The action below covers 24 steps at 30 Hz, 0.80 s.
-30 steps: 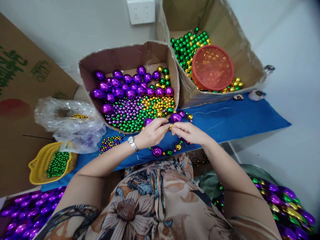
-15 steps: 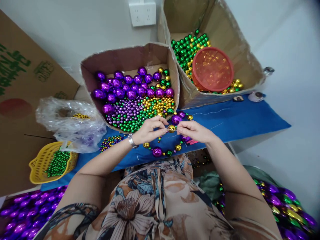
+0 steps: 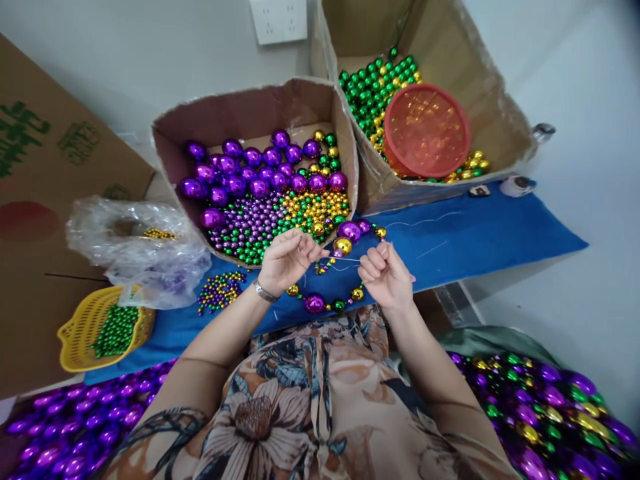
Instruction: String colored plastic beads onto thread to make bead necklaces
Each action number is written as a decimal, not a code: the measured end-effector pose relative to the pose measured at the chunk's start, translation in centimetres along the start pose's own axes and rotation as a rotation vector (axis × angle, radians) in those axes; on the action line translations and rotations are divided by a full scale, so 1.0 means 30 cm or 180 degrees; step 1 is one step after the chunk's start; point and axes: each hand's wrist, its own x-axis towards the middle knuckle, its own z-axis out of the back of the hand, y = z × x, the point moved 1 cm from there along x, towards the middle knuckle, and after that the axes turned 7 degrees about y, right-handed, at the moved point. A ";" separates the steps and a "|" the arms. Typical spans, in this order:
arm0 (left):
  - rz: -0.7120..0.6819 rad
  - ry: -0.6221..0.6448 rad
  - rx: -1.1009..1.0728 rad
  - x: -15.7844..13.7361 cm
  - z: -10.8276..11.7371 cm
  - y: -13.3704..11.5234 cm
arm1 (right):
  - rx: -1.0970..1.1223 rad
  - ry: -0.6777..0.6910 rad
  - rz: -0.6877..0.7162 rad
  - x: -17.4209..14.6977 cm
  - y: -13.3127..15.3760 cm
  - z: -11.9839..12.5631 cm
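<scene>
A thin pale thread [image 3: 345,259] runs taut between my two hands over the blue cloth. My left hand [image 3: 293,259], with a metal band at the wrist, pinches one end of that stretch. The fingers of my right hand [image 3: 383,273] are curled closed round the other end. Just beyond the thread lies a bead strand [image 3: 315,304] of purple, gold and green balls, bent in a loop on the cloth. A large gold bead [image 3: 343,246] and a big purple bead [image 3: 349,231] sit near my fingertips.
A carton [image 3: 165,133] of loose purple, green and gold beads stands ahead, beside a taller carton [image 3: 480,67] holding a red bowl [image 3: 467,137]. Left are a yellow basket [image 3: 75,327] of green beads, a plastic bag [image 3: 170,267] and small loose beads [image 3: 220,290]. Strung beads [image 3: 545,407] hang low right.
The gold bead that was between my fingertips now lies beyond them with the strand. My right hand has turned over and curled shut, and the thread shows stretched between my hands.
</scene>
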 end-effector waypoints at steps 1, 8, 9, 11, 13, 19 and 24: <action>0.0117 -0.0023 -0.0192 -0.003 0.004 0.003 | 0.0215 -0.0030 -0.0051 -0.005 -0.008 -0.002; 0.0672 -0.0249 -0.0443 -0.018 0.045 0.028 | 0.0040 0.0086 -0.0240 -0.029 -0.092 0.063; 0.0730 -0.0197 -0.0288 -0.010 0.039 0.027 | -0.0376 0.0129 -0.0118 -0.028 -0.081 0.078; 0.0875 -0.0022 0.0030 0.010 0.020 0.018 | -0.1417 0.0269 0.0198 -0.024 -0.035 0.101; 0.1012 0.0179 0.0304 0.033 0.001 0.003 | -0.2443 0.0433 0.0609 -0.018 0.030 0.108; 0.1038 0.1036 0.1479 0.074 -0.027 -0.038 | -0.3684 0.0733 0.1775 0.073 0.144 0.041; 0.1167 0.1538 0.1739 0.065 -0.035 -0.022 | -0.3813 0.0933 0.1591 0.214 0.099 -0.012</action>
